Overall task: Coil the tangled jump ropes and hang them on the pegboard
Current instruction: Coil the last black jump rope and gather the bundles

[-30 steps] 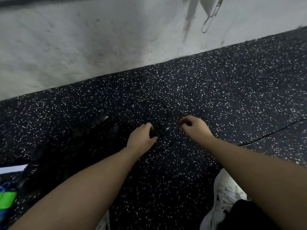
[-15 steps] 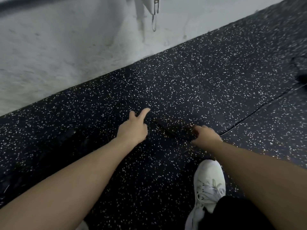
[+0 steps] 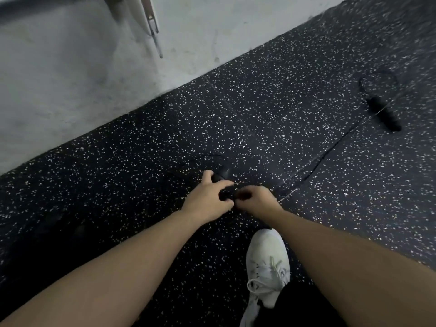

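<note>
Closer together now — left hand [image 3: 207, 199] and right hand [image 3: 256, 199], both curled around black rope handle [image 3: 221, 179].

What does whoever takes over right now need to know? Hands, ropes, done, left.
Left hand: fingers curled round a black jump-rope handle low over the speckled floor.
Right hand: fingers curled just beside it, apparently pinching the thin cord; blur hides the exact grip.
Rope loop lies on the floor just beyond the hands.
Second jump rope, black handles and a small loop, lies untouched at far right.
Done: nothing coiled or hung that shows. Pegboard not clearly in view; only a metal hook hangs by the wall.
Left: coil this rope, hang it, then the second.
</note>
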{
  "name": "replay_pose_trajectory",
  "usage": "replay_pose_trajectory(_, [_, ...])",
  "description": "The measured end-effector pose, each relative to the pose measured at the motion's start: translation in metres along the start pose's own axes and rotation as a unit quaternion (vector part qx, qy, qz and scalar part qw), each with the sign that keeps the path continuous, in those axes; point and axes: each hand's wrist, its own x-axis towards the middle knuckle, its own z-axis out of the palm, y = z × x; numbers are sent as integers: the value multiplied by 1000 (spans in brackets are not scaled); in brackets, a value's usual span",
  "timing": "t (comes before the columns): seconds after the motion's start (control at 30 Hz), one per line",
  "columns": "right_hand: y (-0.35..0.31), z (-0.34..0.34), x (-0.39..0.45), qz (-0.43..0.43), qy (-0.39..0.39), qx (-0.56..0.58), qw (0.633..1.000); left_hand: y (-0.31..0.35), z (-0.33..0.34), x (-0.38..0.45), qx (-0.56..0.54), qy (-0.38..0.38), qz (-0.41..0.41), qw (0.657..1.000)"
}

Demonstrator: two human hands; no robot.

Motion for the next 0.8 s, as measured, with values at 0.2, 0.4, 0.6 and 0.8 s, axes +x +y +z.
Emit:
replay_pose_trajectory(0.2, [-33, -12, 1, -59, 18, 69, 996, -14, -14, 8, 92, 38, 23, 995])
replay_pose_trajectory(0.4, [-10, -49, -18, -105, 71, -176, 976, -47, -40, 0, 30, 81, -159, 983])
replay_pose_trajectory(0.6, [-9, -61, -49, -80, 22, -119, 989, -20, -53, -30, 91, 11, -82, 992])
replay_pose_trajectory(0.8, [-69, -47, -80, -156, 33, -24, 987, 36, -59, -52, 142, 17, 27, 989])
